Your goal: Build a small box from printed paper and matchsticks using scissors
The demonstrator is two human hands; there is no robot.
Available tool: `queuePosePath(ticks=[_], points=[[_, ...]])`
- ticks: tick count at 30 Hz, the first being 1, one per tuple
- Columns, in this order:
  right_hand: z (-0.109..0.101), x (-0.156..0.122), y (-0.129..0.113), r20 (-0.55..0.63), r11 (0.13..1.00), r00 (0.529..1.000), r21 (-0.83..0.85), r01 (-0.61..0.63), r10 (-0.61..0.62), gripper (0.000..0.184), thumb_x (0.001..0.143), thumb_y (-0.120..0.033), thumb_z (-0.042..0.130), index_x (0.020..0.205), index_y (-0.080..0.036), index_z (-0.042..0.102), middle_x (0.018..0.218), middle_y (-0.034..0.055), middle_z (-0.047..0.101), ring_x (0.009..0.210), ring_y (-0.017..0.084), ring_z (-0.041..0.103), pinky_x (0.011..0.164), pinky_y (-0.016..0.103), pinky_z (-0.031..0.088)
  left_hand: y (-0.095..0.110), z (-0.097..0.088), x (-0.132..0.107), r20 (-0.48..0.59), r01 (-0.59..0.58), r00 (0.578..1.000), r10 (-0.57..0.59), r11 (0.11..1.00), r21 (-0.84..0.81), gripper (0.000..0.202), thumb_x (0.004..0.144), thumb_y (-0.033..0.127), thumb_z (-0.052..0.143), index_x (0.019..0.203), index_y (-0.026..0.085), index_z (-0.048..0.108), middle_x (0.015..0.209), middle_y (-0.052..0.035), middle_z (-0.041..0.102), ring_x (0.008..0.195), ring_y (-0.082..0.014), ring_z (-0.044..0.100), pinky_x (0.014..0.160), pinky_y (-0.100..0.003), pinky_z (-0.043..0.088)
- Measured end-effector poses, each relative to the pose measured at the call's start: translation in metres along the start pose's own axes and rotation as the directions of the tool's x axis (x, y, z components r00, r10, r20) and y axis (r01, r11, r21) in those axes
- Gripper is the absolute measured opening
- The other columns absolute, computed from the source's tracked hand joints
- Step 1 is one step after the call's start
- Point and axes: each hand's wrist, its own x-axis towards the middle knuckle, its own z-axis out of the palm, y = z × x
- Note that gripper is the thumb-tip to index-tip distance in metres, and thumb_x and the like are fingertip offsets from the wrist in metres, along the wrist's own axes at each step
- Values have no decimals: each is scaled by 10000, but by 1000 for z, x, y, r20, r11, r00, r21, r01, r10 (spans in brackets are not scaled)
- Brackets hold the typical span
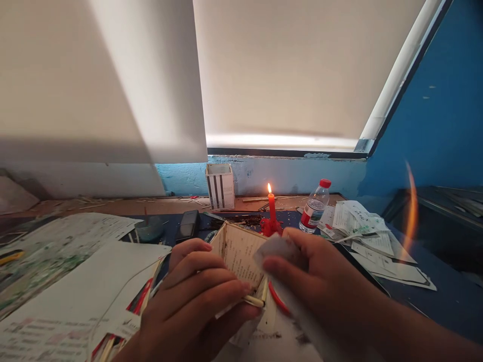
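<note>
My left hand (192, 296) grips the side of a small box (237, 256) built of printed paper and thin wooden sticks. A stick end (253, 301) pokes out between its fingers. My right hand (320, 271) is shut on a folded piece of white paper or tissue (277, 250), pressing it close to the box's top edge. A long white strip (298, 322) runs down past my right palm, and its lower end is hidden. A curved red strip (278, 299) shows below the box.
A lit red candle (271, 206) stands in spilled red wax on a dark blue table mat (332, 266). Nearby are a plastic water bottle (315, 206), a striped paper box (220, 186), a black object (187, 225) and loose printed papers (370, 236) (56, 261).
</note>
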Motion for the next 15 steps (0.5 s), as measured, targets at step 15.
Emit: queuePosePath(ticks=[15], points=[[3,4,6,-45,999,998,-6,48,-48,306,973,-450,663,818,-227,522,718,-43,560,634,132,487,546,267,376,-2,0,0,48,4,999,-3,1000,-16,101,875,123,778,932,140,696,810,-7,692,816,-155,607,984,-438,461]])
